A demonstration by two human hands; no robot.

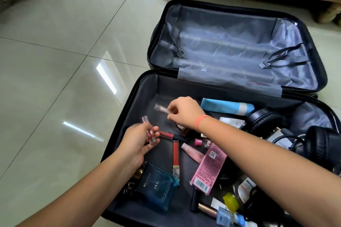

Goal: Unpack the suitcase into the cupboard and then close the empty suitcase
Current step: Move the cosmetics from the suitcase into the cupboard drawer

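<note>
left hand [137, 143] gripping tube [149, 131], right hand [184, 111] pinching vial [162, 108]

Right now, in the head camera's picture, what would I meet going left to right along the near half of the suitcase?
Blue perfume bottle → red lip gloss → pink box → yellow cap → black headphones.

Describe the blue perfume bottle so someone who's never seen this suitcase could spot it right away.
Look in the open suitcase, in the near half that holds the clutter, at the corner under the left forearm. The blue perfume bottle lies flat there: a squarish, see-through blue bottle, with white lettering, unlike the slim tubes beside it.
</note>
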